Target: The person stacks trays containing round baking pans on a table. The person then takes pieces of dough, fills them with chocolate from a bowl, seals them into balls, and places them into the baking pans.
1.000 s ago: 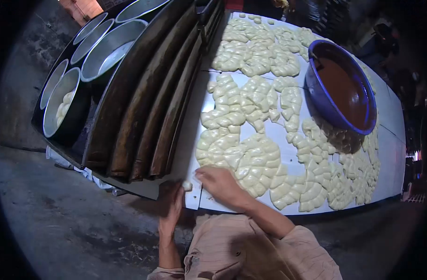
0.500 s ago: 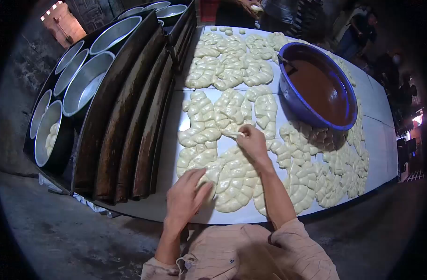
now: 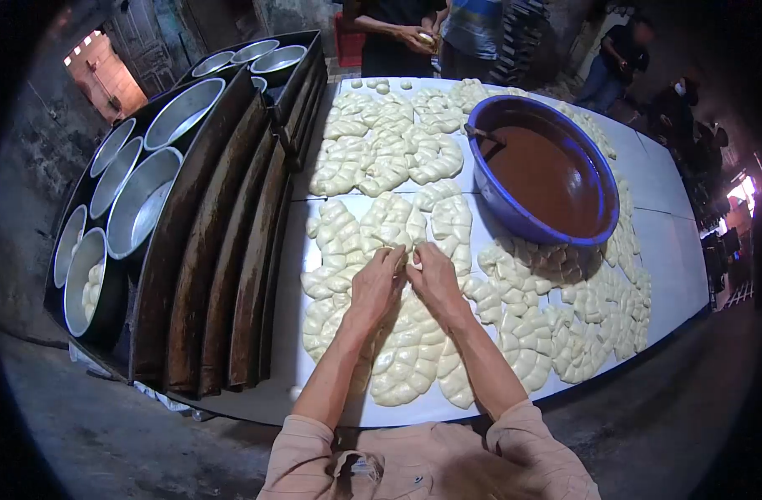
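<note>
Pale, glossy dough pieces (image 3: 406, 354) lie pressed together in patches over the white table (image 3: 664, 225). My left hand (image 3: 381, 282) and my right hand (image 3: 433, 273) meet fingertip to fingertip above the middle patch. Both have their fingers pinched on dough, most of which the fingers hide. Right of my hands stands a blue basin (image 3: 514, 204) of brown liquid, with a dark handle leaning on its left rim. A few small dough balls (image 3: 382, 87) sit at the table's far edge.
Dark wooden trays (image 3: 206, 258) stand on edge along the left, beside round metal pans (image 3: 143, 204). One pan (image 3: 85, 292) holds dough balls. Beyond the far edge a person's hands (image 3: 418, 37) hold a dough piece. More people (image 3: 622, 62) are at the back right.
My left hand has moved forward from the near edge and closed, meeting my right hand over the dough. The view has shifted, showing more of the people beyond the table.
</note>
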`<state>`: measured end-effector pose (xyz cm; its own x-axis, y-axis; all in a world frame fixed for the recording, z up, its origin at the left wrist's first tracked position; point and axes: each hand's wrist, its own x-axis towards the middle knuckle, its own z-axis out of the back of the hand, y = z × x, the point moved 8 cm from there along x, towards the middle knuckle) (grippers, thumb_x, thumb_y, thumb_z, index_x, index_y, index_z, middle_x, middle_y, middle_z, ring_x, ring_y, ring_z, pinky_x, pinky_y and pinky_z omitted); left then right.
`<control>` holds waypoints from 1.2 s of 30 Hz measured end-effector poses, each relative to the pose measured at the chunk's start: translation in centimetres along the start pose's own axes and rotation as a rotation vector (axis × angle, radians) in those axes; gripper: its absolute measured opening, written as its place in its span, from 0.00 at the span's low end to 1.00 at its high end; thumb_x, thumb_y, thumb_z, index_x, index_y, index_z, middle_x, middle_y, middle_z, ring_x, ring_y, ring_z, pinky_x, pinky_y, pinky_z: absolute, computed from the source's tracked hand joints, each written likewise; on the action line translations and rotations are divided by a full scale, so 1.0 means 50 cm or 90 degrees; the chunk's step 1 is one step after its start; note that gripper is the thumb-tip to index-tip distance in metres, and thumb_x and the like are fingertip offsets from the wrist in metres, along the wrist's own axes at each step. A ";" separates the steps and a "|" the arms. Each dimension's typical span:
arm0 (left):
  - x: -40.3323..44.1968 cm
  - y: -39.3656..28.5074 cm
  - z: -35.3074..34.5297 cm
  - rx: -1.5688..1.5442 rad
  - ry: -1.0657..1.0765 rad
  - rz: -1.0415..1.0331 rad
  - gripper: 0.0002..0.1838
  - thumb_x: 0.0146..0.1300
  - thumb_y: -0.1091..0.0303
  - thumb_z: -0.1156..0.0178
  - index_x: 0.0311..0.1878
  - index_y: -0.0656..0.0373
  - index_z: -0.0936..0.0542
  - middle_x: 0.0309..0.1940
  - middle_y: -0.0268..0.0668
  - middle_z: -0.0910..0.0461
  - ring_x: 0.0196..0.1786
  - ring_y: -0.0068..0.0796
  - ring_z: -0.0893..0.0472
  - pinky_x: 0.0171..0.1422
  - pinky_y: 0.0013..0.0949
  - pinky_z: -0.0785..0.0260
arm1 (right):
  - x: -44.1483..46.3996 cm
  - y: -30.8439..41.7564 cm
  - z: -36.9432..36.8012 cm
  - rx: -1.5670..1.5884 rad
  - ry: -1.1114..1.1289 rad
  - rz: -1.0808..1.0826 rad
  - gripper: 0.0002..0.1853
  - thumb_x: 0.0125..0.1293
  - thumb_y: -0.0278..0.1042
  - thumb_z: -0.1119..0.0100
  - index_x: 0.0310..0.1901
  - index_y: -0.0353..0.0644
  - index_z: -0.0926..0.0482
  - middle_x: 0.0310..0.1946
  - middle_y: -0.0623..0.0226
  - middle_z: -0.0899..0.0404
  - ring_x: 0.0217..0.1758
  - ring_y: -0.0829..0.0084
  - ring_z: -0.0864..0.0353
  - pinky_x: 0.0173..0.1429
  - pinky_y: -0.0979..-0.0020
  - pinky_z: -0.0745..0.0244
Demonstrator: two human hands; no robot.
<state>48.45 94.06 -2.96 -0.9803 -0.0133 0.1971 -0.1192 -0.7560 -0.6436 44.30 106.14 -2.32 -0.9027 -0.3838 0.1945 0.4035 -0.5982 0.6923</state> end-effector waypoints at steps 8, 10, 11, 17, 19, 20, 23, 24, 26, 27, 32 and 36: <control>0.014 -0.006 0.000 -0.034 -0.055 -0.059 0.22 0.65 0.67 0.42 0.63 0.51 0.27 0.46 0.46 0.22 0.43 0.51 0.18 0.45 0.48 0.25 | -0.003 -0.012 -0.002 0.052 -0.071 0.011 0.12 0.61 0.33 0.38 0.44 0.36 0.19 0.38 0.50 0.17 0.42 0.48 0.18 0.49 0.57 0.24; 0.016 -0.002 -0.003 -0.043 -0.028 -0.041 0.17 0.64 0.68 0.40 0.57 0.52 0.21 0.45 0.44 0.19 0.44 0.50 0.17 0.45 0.46 0.25 | -0.005 -0.042 -0.017 0.224 -0.019 -0.099 0.08 0.61 0.32 0.38 0.39 0.38 0.19 0.33 0.60 0.18 0.34 0.63 0.18 0.41 0.66 0.23; 0.014 0.004 -0.008 -0.051 -0.018 -0.035 0.16 0.63 0.68 0.40 0.54 0.53 0.19 0.45 0.43 0.19 0.44 0.49 0.17 0.45 0.46 0.24 | -0.015 -0.052 -0.029 0.411 0.058 -0.249 0.07 0.61 0.31 0.37 0.38 0.39 0.19 0.31 0.63 0.19 0.32 0.68 0.19 0.39 0.69 0.24; 0.019 0.012 -0.020 0.018 0.003 -0.017 0.11 0.63 0.68 0.40 0.47 0.54 0.16 0.47 0.42 0.18 0.44 0.48 0.16 0.46 0.46 0.24 | -0.041 -0.009 0.066 0.854 0.120 -0.306 0.06 0.59 0.29 0.34 0.36 0.41 0.22 0.28 0.71 0.22 0.27 0.80 0.23 0.32 0.77 0.26; 0.010 -0.003 -0.007 -0.021 0.037 -0.009 0.22 0.61 0.64 0.37 0.59 0.54 0.22 0.53 0.46 0.20 0.51 0.47 0.18 0.53 0.43 0.25 | -0.046 -0.010 0.101 0.910 0.057 -0.299 0.12 0.61 0.30 0.36 0.46 0.37 0.20 0.36 0.67 0.19 0.35 0.76 0.17 0.35 0.77 0.23; 0.001 -0.016 0.004 -0.049 0.033 -0.022 0.30 0.58 0.61 0.34 0.66 0.54 0.26 0.56 0.46 0.21 0.54 0.44 0.18 0.57 0.41 0.25 | -0.051 0.004 0.125 0.915 0.046 -0.314 0.16 0.62 0.30 0.37 0.51 0.35 0.20 0.40 0.65 0.18 0.39 0.74 0.15 0.38 0.76 0.21; 0.007 -0.089 0.040 -0.232 0.104 0.000 0.42 0.53 0.55 0.27 0.70 0.59 0.30 0.62 0.47 0.24 0.55 0.40 0.18 0.58 0.39 0.26 | -0.064 -0.043 0.093 0.841 0.080 -0.271 0.25 0.64 0.28 0.40 0.63 0.34 0.28 0.56 0.60 0.23 0.50 0.71 0.16 0.57 0.71 0.20; 0.010 -0.097 0.034 -0.296 0.118 0.024 0.43 0.52 0.53 0.24 0.68 0.64 0.28 0.61 0.48 0.22 0.54 0.36 0.18 0.57 0.38 0.26 | -0.072 -0.037 0.091 0.852 0.065 -0.258 0.24 0.65 0.25 0.41 0.63 0.34 0.28 0.51 0.62 0.21 0.47 0.71 0.15 0.54 0.71 0.18; 0.016 -0.127 0.033 -0.242 0.200 0.039 0.37 0.54 0.56 0.26 0.64 0.69 0.25 0.54 0.47 0.18 0.50 0.33 0.17 0.56 0.36 0.26 | -0.081 -0.015 0.077 0.941 0.089 -0.258 0.22 0.67 0.24 0.41 0.63 0.36 0.27 0.43 0.65 0.18 0.41 0.77 0.16 0.46 0.77 0.18; 0.016 -0.110 0.013 -0.381 0.175 0.066 0.33 0.55 0.58 0.26 0.61 0.67 0.22 0.46 0.44 0.15 0.43 0.30 0.17 0.51 0.33 0.25 | -0.085 -0.040 0.064 0.849 0.077 -0.231 0.19 0.68 0.27 0.40 0.60 0.36 0.26 0.43 0.66 0.18 0.42 0.79 0.16 0.44 0.79 0.18; -0.001 -0.120 0.026 -0.337 0.135 0.157 0.16 0.62 0.66 0.31 0.46 0.70 0.15 0.32 0.37 0.13 0.34 0.20 0.18 0.39 0.24 0.28 | -0.103 -0.033 0.113 0.624 0.111 -0.291 0.16 0.67 0.38 0.34 0.51 0.38 0.22 0.41 0.65 0.16 0.41 0.78 0.16 0.39 0.78 0.19; -0.018 -0.094 -0.037 -0.556 0.140 0.194 0.16 0.62 0.65 0.30 0.48 0.68 0.16 0.32 0.36 0.13 0.35 0.21 0.17 0.39 0.24 0.27 | -0.112 -0.070 0.162 0.341 -0.108 -0.154 0.18 0.63 0.36 0.30 0.50 0.34 0.20 0.42 0.67 0.19 0.46 0.77 0.20 0.52 0.72 0.24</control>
<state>49.57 98.80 -1.47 -0.9856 0.0619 -0.1574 0.1587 0.0168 -0.9872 46.73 116.10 -0.20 -0.9884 -0.1371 0.0657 0.0926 -0.1999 0.9754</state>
